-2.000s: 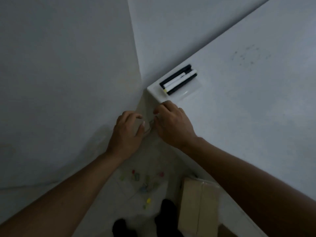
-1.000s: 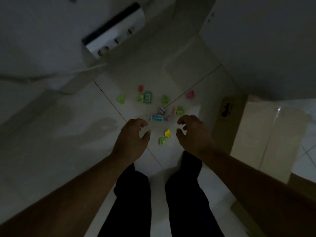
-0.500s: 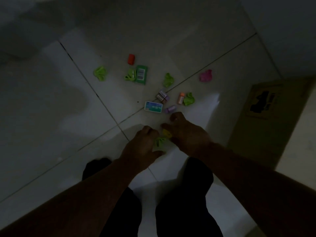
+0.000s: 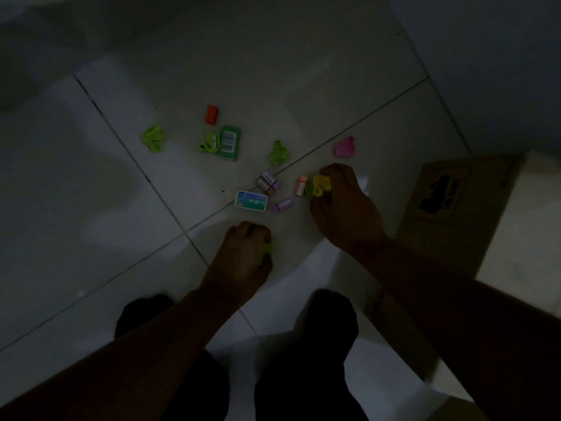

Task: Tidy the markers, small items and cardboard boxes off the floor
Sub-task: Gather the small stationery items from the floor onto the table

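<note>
Small coloured items lie scattered on the dim tiled floor. My left hand [image 4: 247, 253] has its fingers curled round a small green piece [image 4: 268, 248]. My right hand [image 4: 344, 208] holds a yellow piece [image 4: 320, 184] and touches a green piece [image 4: 309, 189] on the floor. In front of my hands lie a blue-and-white card box [image 4: 251, 201], a purple tube [image 4: 283, 205], an orange tube [image 4: 300, 185] and a pair of small tubes [image 4: 268, 183]. Further off are a green barcode box [image 4: 229, 143], an orange piece [image 4: 211, 114], a pink piece [image 4: 344, 147] and green pieces [image 4: 153, 138] [image 4: 278, 152].
A cardboard box [image 4: 455, 208] with a black print stands on the floor to the right, close to my right arm. A wall runs along the upper right. My dark-clad legs [image 4: 303, 360] are at the bottom of the view.
I turned from the table corner with markers down to the floor. My left hand has picked up the green piece; my right hand took the yellow piece and reached forward right to another green one.
</note>
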`<state>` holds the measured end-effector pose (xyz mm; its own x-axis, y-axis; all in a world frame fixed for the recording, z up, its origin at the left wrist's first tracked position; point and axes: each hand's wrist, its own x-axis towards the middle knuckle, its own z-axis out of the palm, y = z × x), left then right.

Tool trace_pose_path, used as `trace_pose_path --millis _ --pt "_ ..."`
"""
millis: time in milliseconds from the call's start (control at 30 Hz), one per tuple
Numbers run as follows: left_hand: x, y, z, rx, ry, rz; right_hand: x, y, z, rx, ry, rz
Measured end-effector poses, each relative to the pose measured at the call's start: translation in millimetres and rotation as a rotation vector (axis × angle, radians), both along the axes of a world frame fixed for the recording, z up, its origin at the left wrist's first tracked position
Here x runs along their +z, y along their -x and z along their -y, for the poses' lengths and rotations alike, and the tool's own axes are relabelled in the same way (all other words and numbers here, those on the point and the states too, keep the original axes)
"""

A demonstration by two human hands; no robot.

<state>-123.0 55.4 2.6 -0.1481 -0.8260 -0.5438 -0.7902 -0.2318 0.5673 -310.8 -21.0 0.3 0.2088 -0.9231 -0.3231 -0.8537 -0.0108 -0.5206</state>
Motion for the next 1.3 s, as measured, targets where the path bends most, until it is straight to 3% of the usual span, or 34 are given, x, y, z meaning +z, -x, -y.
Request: trace_pose_path --millis 200,400,500,667,900,1033,1200,1300 --pt "7 -3 45 0.210 0.224 -0.055 -6 -6 13 0.049 -0.072 -0.017" --pt "6 7 103 0.455 0.221 -0.253 -2 -2 14 0.001 -0.022 -0.023" --pt "7 12 124 0.332 0.234 -0.201 3 7 23 -0.189 0.041 -0.024" --pt "-2 20 143 -0.036 0.135 0.004 4 16 48 -0.223 0.163 -0.120" --pt "-15 21 149 -0.137 0.145 0.092 -6 10 71 -0.016 0.065 -0.218" --pt "-16 20 148 -0.004 0.108 0.026 -13 7 78 0.093 0.041 -0.244" --pt "-6 10 140 0.160 0.109 -0.127 -10 2 85 0.021 -0.043 -0.243" --pt "5 -9 135 0.375 0.170 -0.299 -3 -5 89 -0.017 -0.043 -0.182"
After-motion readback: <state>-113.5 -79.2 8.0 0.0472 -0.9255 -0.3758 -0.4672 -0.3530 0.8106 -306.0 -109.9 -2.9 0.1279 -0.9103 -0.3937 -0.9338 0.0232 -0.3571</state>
